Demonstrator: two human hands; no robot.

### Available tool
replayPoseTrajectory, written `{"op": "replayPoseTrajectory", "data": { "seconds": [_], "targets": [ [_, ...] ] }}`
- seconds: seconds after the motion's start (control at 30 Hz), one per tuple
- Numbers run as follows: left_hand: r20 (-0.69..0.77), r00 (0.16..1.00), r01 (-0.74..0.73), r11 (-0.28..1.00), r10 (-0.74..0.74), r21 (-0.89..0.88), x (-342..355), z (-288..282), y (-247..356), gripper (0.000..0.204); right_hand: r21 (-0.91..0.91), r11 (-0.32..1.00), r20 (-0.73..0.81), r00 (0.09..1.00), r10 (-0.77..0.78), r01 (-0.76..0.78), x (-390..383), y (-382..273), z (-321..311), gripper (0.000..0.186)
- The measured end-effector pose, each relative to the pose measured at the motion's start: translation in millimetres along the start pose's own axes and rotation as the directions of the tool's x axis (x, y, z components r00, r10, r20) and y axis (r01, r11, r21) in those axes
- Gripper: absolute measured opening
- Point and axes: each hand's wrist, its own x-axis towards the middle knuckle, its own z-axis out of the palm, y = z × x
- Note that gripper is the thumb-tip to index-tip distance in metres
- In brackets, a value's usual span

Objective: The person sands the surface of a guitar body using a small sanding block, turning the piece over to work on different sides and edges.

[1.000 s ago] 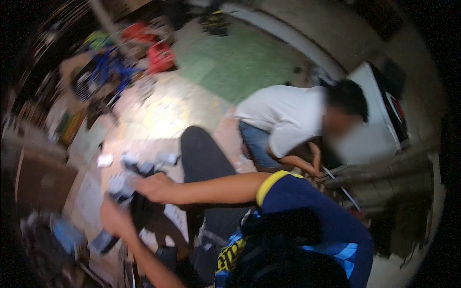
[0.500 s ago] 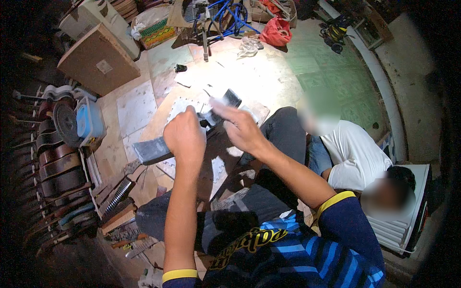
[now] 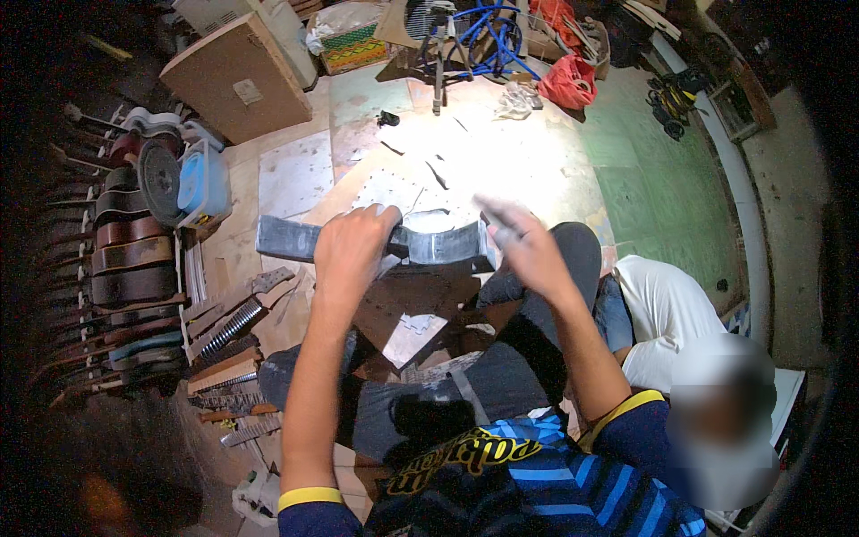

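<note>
Head view: left hand (image 3: pixel 353 251) closed around a long curved grey strip (image 3: pixel 376 242), gripping near its middle, probably to steady it flat over the knees. Strip runs left-right, one end sticking out left of the fist, other end reaching the right hand (image 3: pixel 528 246). Right hand blurred at the strip's right end; looks partly curled, maybe touching it or holding a small tool, cannot tell. Strip sits just far of both knees, above a brown board (image 3: pixel 420 309). Far left, row of guitar bodies (image 3: pixel 125 259). Near right, another person in a white shirt (image 3: pixel 667 318) crouches.
</note>
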Motion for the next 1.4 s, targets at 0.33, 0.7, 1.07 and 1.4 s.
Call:
{"op": "replayPoseTrajectory", "data": {
  "seconds": [0.33,0.7,1.07,1.4],
  "targets": [
    [-0.514,0.711,0.042,0.759,-0.48,-0.65,-94.0,59.4,39.1,0.043,0.282,0.934,0.083,0.975,0.205,-0.221,-42.6,-49.4,72.0,0.028],
    [-0.512,0.477,-0.124,0.522,-0.714,-0.844,-97.9,65.8,44.5,0.027,0.43,0.894,0.224,0.974,0.031,-0.128,-67.1,-46.9,104.2,0.026],
    [-0.512,0.513,-0.49,0.254,-0.689,-0.834,-102.3,65.5,15.2,0.02,0.365,0.89,-0.031,0.952,0.306,-0.274,-76.8,-2.7,68.2,0.013],
    [-0.454,0.648,-0.383,0.253,-0.612,-0.888,-104.6,74.3,37.9,0.03,0.062,0.982,0.077,0.981,-0.18,0.176,-69.8,-29.9,80.4,0.026]
  ]
}}
